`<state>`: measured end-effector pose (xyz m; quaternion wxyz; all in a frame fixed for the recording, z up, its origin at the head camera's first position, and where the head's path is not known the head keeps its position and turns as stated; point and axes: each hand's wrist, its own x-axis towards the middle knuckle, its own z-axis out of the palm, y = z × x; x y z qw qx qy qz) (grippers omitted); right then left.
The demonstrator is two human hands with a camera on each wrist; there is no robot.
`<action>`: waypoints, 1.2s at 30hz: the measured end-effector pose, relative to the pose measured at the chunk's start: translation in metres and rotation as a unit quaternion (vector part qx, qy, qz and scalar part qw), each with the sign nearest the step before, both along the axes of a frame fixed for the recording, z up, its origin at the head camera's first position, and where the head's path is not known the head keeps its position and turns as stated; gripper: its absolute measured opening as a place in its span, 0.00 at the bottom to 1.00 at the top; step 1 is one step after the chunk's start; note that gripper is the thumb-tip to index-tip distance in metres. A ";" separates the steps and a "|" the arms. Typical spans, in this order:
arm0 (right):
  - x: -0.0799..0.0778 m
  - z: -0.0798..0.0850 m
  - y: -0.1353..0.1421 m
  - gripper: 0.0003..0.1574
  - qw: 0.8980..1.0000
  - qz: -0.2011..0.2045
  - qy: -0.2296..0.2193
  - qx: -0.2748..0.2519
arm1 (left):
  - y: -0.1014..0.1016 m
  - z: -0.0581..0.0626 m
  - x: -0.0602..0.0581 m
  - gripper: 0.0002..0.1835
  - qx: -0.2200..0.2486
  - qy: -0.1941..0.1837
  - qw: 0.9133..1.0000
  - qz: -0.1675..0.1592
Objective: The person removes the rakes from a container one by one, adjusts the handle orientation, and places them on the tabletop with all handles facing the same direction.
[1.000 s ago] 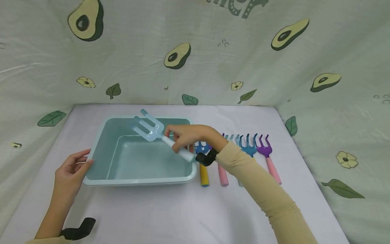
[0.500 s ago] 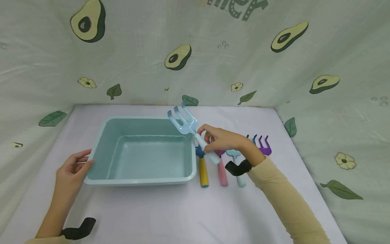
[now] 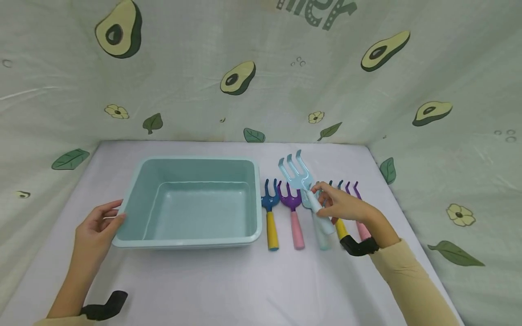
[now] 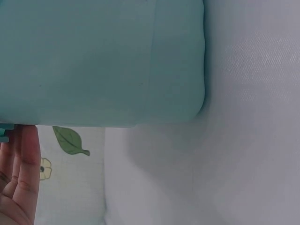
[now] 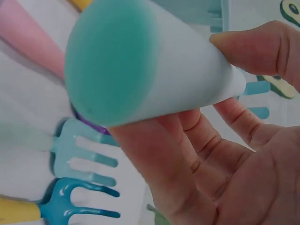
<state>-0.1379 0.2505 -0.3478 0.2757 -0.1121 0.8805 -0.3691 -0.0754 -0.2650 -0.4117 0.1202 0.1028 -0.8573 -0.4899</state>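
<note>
In the head view my right hand (image 3: pixel 338 201) pinches the white handle of a light-blue garden hand fork (image 3: pixel 301 181), tines pointing away. In the right wrist view its handle (image 5: pixel 178 61), with a teal end cap, sits between thumb and fingers. The held fork overlaps a mint hand fork (image 3: pixel 320 235) in the row at the right. At the left, my left hand (image 3: pixel 95 226) touches the rim of a pale teal plastic tub (image 3: pixel 187 243), its fingers fairly straight. The left wrist view shows those fingers (image 4: pixel 30 159) against the tub's side.
Beside the tub lie a blue fork with yellow handle (image 3: pixel 272 231) and a purple one with pink handle (image 3: pixel 297 231). Partly behind my right hand are another yellow-handled fork (image 3: pixel 340 229) and another pink-handled fork (image 3: pixel 362 231). A white cloth (image 3: pixel 195 290) covers the table.
My right hand has carried the light-blue fork rightward from over the tub to above the row of forks. The left hand and the tub have stayed in place.
</note>
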 end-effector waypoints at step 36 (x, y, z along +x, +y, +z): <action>0.027 -0.052 0.152 0.36 0.977 -0.185 -0.057 0.094 | -0.003 -0.002 -0.002 0.23 -0.006 -0.002 1.000 -0.005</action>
